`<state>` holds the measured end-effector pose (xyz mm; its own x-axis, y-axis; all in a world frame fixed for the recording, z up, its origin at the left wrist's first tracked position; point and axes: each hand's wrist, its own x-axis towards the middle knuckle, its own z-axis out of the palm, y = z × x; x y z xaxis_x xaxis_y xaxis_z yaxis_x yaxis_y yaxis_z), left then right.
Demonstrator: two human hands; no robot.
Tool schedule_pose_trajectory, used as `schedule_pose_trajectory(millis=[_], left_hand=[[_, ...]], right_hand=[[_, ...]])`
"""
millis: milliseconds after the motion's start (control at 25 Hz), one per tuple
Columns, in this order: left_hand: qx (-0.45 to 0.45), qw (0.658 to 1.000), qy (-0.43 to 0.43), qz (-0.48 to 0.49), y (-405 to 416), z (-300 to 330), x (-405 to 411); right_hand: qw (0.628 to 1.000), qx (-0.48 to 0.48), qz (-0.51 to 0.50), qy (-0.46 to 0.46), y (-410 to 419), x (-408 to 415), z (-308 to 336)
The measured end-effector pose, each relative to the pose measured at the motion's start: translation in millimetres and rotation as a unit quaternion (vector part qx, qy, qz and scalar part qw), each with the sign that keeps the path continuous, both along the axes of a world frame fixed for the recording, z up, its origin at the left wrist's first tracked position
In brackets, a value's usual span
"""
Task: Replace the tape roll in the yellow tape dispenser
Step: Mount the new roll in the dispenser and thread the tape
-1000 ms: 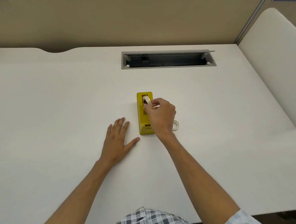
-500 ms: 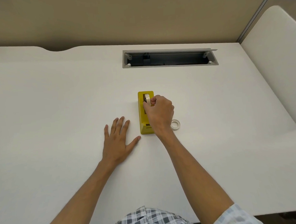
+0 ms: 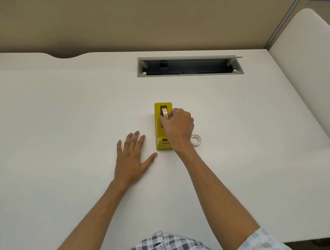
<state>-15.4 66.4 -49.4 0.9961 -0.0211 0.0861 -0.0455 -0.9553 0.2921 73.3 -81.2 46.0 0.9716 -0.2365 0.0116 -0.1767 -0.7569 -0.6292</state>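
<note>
1. Wide off-white laminate surface [image 3: 66, 113], a shallow notch cut into its far edge at the left, a tan partition wall behind it.
2. Left hand [image 3: 132, 159]: flat on the surface, palm down, fingers straight and spread, thumb angled out toward the dispenser. Thumb tip sits just beside the near-left corner of the base; cannot tell whether it touches. Holds nothing.
3. Yellow rectangular plastic tape dispenser [image 3: 159, 132]: stands on the surface near the middle, long axis running away from the person, cutter end nearest them.
4. Cream tape roll [image 3: 164, 113]: stands on edge in the dark slot at the far end of the dispenser, its upper part showing above the body. How deep it sits in the slot cannot be told.
5. Right hand [image 3: 179, 125]: reaches in over the dispenser's right side, fingers curled, thumb and fingertips pinching the cream roll. The hand covers much of the dispenser's right half.
6. Small white ring-shaped tape roll [image 3: 196, 140]: lies flat on the surface just right of the dispenser's near end, partly hidden by the right wrist.
7. Grey-framed rectangular cable recess [image 3: 190, 73]: set into the surface further back, dark inside.
8. White rounded panel [image 3: 308, 63] at the right edge.
</note>
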Motion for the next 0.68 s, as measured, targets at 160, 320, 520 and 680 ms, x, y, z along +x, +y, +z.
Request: schedule_pose_trajectory(millis=[160,320,520,680], left_hand=[[0.001,1.0,0.001,0.0,-1,0,-1],[0.0,1.0,0.001,0.001,0,1,-1],[-0.008,1.0,0.003,0.006,-6,3,0],[-0.022,1.0,0.017,0.002,-19,7,3]], right_hand=[[1.0,-0.024,0.011,0.006,1,5,3],[0.999,-0.028,0.017,0.018,1,10,6],[0.999,-0.029,0.029,0.032,0,15,7],[0.999,-0.033,0.033,0.025,0,16,6]])
